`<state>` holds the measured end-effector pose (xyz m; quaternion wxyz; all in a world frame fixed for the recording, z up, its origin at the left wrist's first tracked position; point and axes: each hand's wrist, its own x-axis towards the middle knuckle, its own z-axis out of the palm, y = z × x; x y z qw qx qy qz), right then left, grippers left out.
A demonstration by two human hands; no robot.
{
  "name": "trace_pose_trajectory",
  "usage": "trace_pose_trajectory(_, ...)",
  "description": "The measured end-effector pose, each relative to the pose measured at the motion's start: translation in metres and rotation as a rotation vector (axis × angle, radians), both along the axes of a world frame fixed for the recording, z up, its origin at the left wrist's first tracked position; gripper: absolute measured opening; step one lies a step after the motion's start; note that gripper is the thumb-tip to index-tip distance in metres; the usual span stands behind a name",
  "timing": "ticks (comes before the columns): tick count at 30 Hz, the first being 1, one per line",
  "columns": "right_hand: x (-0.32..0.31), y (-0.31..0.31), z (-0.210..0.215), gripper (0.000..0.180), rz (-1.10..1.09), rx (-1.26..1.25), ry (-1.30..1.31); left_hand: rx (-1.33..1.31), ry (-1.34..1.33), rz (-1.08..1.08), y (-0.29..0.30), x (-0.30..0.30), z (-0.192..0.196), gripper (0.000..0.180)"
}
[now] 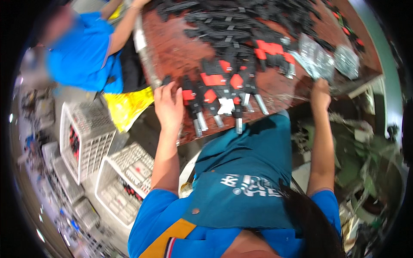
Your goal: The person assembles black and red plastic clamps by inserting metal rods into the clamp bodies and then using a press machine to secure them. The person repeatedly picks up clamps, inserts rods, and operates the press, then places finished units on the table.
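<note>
My left hand [169, 103] rests at the left part of the table's front edge, fingers loosely bent and apart. A small black piece [167, 80] shows just beyond its fingertips; I see nothing clearly gripped. To its right lies a row of black-and-red pieces [211, 80] with silver metal ends [261, 104] pointing toward me. A small white piece [226, 106] lies among them. My right hand [320, 95] is closed at the front edge, on the lower end of a clear plastic bag [317, 56]. Its fingertips are partly hidden.
Many black parts [228, 26] cover the far side of the red-brown table [165, 49]. Another clear bag [346, 61] lies at the right. A co-worker in a blue shirt [81, 56] is at the left. White crates [92, 142] and a yellow bag [127, 107] stand below them.
</note>
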<state>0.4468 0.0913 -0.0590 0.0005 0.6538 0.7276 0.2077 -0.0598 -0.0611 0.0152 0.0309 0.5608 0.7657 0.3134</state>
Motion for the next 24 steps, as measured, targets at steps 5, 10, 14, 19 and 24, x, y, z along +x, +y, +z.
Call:
trace_pose_trajectory(5,-0.009,0.001,0.019,0.004,0.053,0.003,-0.09,-0.123,0.275,0.126,-0.015,-0.053,-0.016,0.039)
trace_pose_trajectory(10,-0.039,-0.032,0.065,0.007,0.002,-0.021,0.089,-0.273,0.173,0.192,-0.003,-0.053,-0.032,0.052)
trace_pose_trajectory(14,-0.077,-0.096,0.084,0.012,0.054,-0.223,0.811,0.004,-0.238,0.115,-0.011,-0.042,-0.043,0.039)
trace_pose_trajectory(19,-0.153,-0.165,0.121,0.014,-0.013,-0.824,1.766,0.477,-1.921,-0.01,-0.021,-0.004,0.018,0.04)
trace_pose_trajectory(24,-0.204,-0.195,0.137,0.014,0.103,-1.121,2.091,0.362,-2.515,-0.179,-0.017,0.057,0.043,0.045)
